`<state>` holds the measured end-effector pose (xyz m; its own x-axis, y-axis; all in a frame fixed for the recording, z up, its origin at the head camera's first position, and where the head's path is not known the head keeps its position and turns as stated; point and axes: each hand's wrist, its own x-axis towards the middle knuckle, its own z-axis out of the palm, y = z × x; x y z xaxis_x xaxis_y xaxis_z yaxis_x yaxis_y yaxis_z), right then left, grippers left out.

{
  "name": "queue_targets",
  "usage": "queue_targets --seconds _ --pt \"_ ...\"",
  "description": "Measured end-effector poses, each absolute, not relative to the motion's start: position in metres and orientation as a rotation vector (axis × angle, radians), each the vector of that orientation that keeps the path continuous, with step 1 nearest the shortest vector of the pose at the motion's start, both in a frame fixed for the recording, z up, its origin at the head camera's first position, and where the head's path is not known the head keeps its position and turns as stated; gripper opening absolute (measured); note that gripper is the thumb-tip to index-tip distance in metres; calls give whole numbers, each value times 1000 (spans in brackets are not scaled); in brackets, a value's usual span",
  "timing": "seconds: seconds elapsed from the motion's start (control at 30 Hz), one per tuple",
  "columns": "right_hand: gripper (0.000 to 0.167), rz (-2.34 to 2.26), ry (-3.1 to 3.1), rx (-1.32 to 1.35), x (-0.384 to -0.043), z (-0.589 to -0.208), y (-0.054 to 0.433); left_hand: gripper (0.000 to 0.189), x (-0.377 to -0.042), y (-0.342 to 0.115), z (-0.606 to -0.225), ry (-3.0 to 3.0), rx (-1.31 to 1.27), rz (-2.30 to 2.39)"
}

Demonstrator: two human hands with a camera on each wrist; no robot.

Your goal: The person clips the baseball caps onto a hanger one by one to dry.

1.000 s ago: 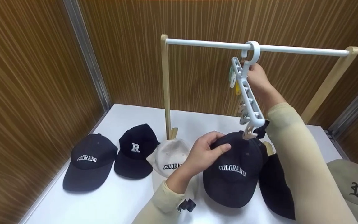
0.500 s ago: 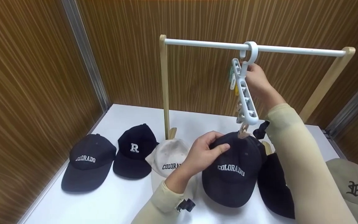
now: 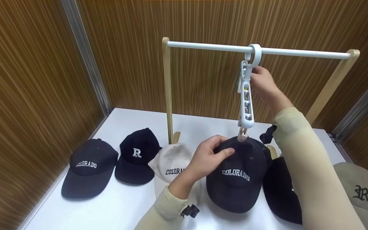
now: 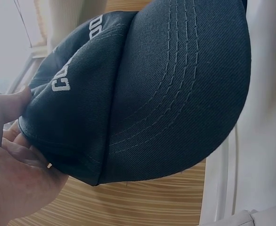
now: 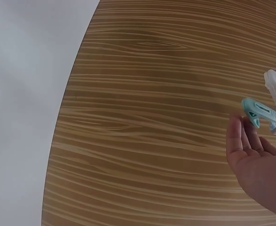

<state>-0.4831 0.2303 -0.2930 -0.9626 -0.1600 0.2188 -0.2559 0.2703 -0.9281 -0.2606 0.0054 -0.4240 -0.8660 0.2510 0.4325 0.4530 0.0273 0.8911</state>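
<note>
A dark cap with COLORADO lettering point(image 3: 235, 188) hangs tilted above the table. My left hand point(image 3: 208, 158) grips its crown, thumb on the outside and fingers behind; the left wrist view shows the cap's stitched brim point(image 4: 185, 94). A white clip hanger point(image 3: 247, 99) hangs by its hook from the rail. Its nearest clip, pinkish point(image 3: 242, 135), overlaps the cap's top; whether it bites the fabric is unclear. My right hand point(image 3: 264, 83) holds the hanger's far part, fingertips partly hidden. In the right wrist view a green clip point(image 5: 261, 110) lies by its fingers.
The white rail point(image 3: 209, 46) spans two wooden posts. On the white table point(image 3: 133, 204) lie a dark COLORADO cap point(image 3: 91, 166), a black R cap point(image 3: 141, 156), a cream cap point(image 3: 174, 159), a black cap point(image 3: 279, 188) and an olive cap point(image 3: 359, 182). Wood-grain walls enclose it.
The hanger has swivelled, its near end swinging left, so the pinkish clip now sits over the cap's top middle. Both hands keep nearly the same positions; the view shifts slightly.
</note>
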Motion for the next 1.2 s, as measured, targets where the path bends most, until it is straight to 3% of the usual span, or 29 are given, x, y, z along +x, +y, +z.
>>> queue_targets --seconds 0.2,0.57,0.87,1.2 --pt "45 1851 -2426 388 -483 -295 233 17 -263 6 -425 -2116 -765 -1950" --pt "59 2089 -2324 338 -483 -294 236 17 -265 7 -425 -2102 -788 -1952" --pt "31 2212 -2262 289 -482 -297 246 17 -267 8 -426 -2108 -785 -1950" --pt "23 2300 -2222 279 -481 -297 247 19 -267 7 -424 -2102 -787 -1951"
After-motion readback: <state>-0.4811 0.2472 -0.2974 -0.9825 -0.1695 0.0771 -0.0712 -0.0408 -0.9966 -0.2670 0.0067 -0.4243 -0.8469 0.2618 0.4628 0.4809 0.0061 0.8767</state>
